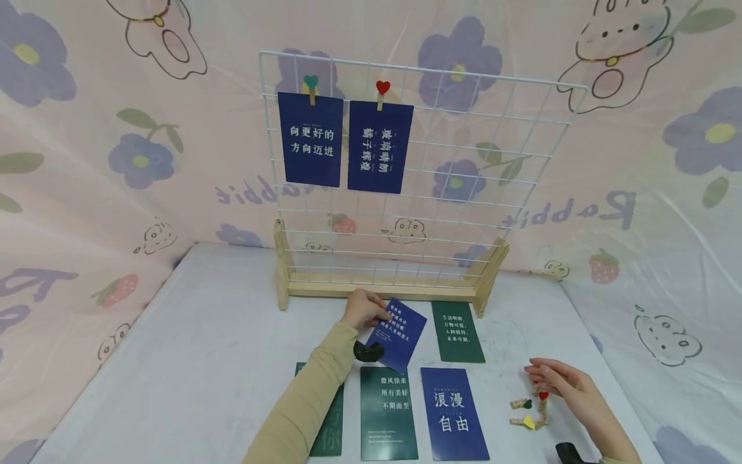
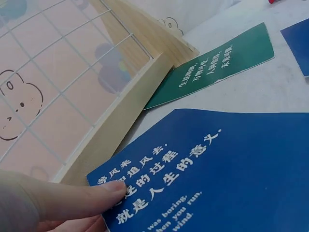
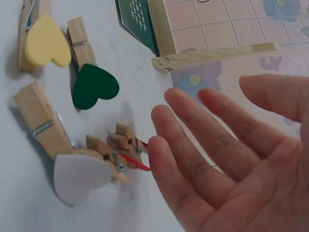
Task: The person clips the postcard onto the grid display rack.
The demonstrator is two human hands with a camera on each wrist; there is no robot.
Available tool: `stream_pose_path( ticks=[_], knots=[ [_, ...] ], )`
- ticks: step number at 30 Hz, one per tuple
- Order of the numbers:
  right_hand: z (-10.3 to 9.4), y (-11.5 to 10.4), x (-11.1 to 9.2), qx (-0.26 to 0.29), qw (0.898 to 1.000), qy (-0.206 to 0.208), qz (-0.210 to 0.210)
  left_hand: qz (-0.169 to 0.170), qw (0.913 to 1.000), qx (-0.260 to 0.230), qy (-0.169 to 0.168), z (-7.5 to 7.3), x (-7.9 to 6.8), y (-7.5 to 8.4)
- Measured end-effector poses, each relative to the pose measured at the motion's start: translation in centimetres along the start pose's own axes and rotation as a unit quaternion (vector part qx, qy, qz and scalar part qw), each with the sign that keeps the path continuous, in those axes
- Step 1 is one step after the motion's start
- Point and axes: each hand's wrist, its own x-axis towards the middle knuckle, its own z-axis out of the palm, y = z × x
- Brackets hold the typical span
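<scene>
Between thumb and fingers my left hand (image 1: 364, 309) pinches a corner of a blue card (image 1: 401, 341) with white lettering, tilted in front of the rack's wooden base. In the left wrist view the thumb (image 2: 108, 193) lies across the card's printed face. My right hand (image 1: 570, 386) is at the right with its fingers loosely extended and nothing in the palm. Beside it lie several small wooden clothespins with hearts, among them a yellow heart (image 3: 48, 41), a green heart (image 3: 94, 87) and a white heart (image 3: 81, 176).
A white wire grid rack (image 1: 452, 174) on wooden feet carries two blue cards, one (image 1: 310, 142) under a green-heart clothespin, the other (image 1: 379, 148) under a red-heart one. Green cards (image 1: 458, 332) (image 1: 388, 412) and another blue card (image 1: 455, 415) lie on the white table (image 1: 191, 361).
</scene>
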Motion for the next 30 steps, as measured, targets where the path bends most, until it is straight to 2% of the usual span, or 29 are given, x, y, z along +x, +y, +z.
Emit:
stream_pose_path(
  ticks=[5,13,24,27,30],
  knots=[
    [-0.1,0.2,0.2,0.002,1.000,0.004,-0.001,-0.013,0.9988,-0.042,-0.024,-0.2,-0.2,-0.2],
    [-0.8,1.0,0.2,-0.003,1.000,0.010,0.001,-0.009,0.9965,-0.071,-0.044,-0.5,-0.7,-0.3],
    [-1.9,2.0,0.5,-0.023,0.998,0.042,-0.035,0.001,0.9961,-0.065,-0.060,-0.9,-1.4,-0.4],
    [-2.1,2.3,0.6,-0.028,0.998,0.041,-0.027,0.002,0.9962,-0.063,-0.061,-0.9,-1.5,-0.3],
    [-2.4,2.7,0.8,-0.028,0.999,0.038,0.001,0.001,0.9967,-0.058,-0.057,-0.9,-1.5,-0.2]
  ],
)
